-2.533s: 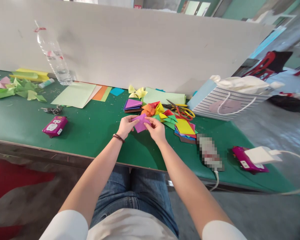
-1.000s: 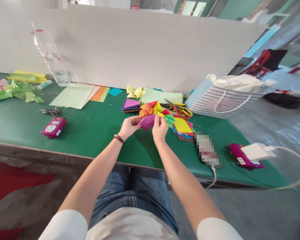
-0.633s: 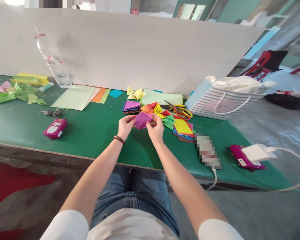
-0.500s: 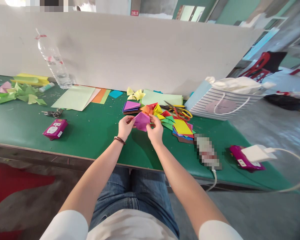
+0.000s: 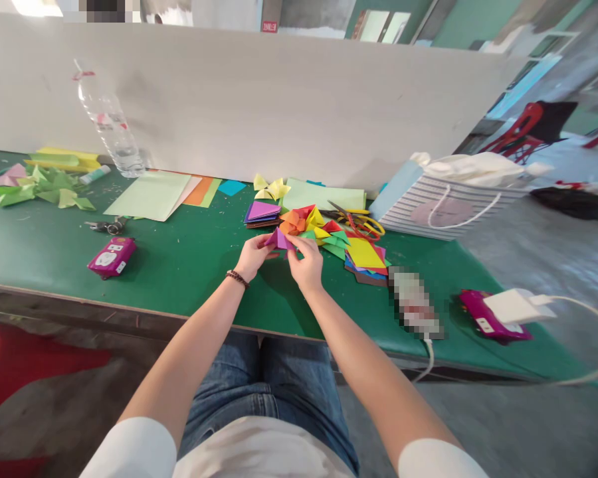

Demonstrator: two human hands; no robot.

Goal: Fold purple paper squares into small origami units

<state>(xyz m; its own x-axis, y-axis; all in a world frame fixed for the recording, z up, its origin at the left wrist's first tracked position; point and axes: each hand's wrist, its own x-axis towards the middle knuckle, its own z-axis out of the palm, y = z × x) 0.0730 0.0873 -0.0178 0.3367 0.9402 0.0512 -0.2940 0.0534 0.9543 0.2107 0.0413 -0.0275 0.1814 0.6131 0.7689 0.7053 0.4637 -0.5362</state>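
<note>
Purple origami paper (image 5: 279,239), folded small, pinched between left hand (image 5: 252,257) and right hand (image 5: 305,264) above a green work table (image 5: 179,265). Just beyond, multicoloured paper folds (image 5: 299,220) heaped close by; scissors (image 5: 353,223) and stacked coloured paper squares (image 5: 365,255) set to the right.

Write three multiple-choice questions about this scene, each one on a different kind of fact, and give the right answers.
1. Where do the scissors lie?
A) On the floor
B) On the table, near the striped bag
C) Inside the bag

2. What colour is the paper held by the left hand and right hand?
A) Green
B) Yellow
C) Purple

3. What is the state of the clear bottle?
A) Standing on the table
B) Lying on its side
C) Held in a hand

Answers:
1. B: they lie just left of the bag.
2. C: the folded piece shows purple.
3. A: its base rests on the table.
</note>
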